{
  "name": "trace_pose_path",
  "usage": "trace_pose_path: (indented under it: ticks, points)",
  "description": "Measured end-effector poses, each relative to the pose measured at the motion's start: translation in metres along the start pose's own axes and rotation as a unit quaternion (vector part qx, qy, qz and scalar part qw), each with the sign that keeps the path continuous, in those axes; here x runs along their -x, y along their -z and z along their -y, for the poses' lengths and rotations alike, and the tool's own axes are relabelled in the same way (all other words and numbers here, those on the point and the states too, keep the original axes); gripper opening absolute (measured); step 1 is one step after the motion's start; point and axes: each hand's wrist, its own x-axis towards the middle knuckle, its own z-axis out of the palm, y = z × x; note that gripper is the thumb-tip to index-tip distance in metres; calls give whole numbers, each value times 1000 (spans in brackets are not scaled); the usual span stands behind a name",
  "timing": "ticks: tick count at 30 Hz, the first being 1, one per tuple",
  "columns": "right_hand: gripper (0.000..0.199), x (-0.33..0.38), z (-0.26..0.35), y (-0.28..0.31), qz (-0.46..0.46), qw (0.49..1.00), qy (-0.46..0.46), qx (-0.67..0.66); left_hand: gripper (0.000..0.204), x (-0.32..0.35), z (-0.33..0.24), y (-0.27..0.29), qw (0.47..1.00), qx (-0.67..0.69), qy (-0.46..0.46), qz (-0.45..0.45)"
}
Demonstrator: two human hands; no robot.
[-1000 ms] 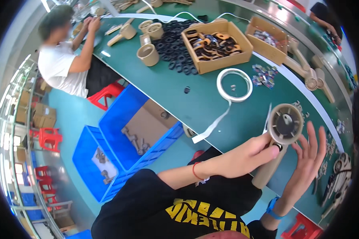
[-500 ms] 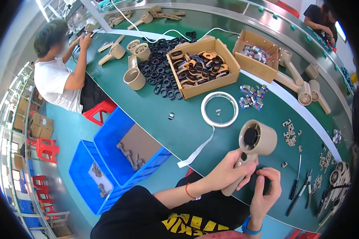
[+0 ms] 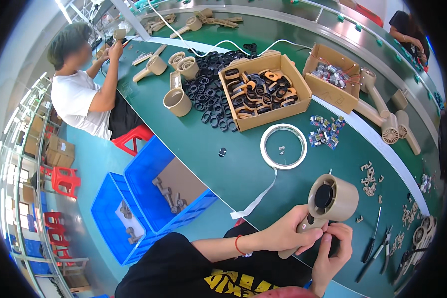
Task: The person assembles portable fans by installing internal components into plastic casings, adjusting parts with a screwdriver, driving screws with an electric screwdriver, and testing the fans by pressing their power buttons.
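Observation:
My left hand [image 3: 290, 231] is wrapped around the handle of a beige handheld fan [image 3: 340, 198]. The fan's round head tilts up above the table edge, its opening with a black hub facing left. My right hand [image 3: 335, 248] is at the far side of the handle, fingers curled and tips close together against it, next to my left fingertips. Whatever those tips pinch, if anything, is hidden. To the right of it lie a screwdriver [image 3: 368, 243] and pliers with dark handles [image 3: 375, 258].
A roll of white tape [image 3: 267, 161] lies ahead, its loose end reaching the table edge. Beyond stand a carton of black and orange rings [image 3: 243, 121] and a carton of wired parts [image 3: 328, 92]. Blue crates [image 3: 156, 226] sit at lower left. A co-worker [image 3: 82, 97] sits at far left.
My right fingertips have come up against the fan's handle beside my left hand. The whole scene has shifted slightly right in view, and the fan sits a little lower.

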Motion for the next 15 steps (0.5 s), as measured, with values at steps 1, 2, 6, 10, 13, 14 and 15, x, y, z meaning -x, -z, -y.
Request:
trace_pose_path:
  ticks: [1, 2, 6, 10, 13, 14, 15]
  points:
    - [6, 1, 0, 1, 6, 1000, 4, 4, 18, 1, 1, 0, 1000, -2, -3, 1]
    - [6, 1, -1, 2, 13, 1000, 9, 7, 18, 1, 1, -1, 1000, 0, -5, 0]
    - [7, 3, 0, 2, 18, 1000, 19, 13, 12, 2, 5, 0, 999, 5, -32, -2]
    - [7, 5, 1, 0, 17, 1000, 22, 13, 20, 5, 3, -1, 999, 4, -28, -18]
    - [7, 8, -4, 6, 19, 999, 20, 21, 9, 4, 7, -2, 999, 5, -43, -2]
    - [8, 8, -7, 8, 20, 999, 21, 24, 10, 1, 8, -1, 998, -7, -59, 17]
    - [8, 7, -8, 7, 0, 999, 24, 24, 10, -3, 8, -2, 998, 1, -60, 10]
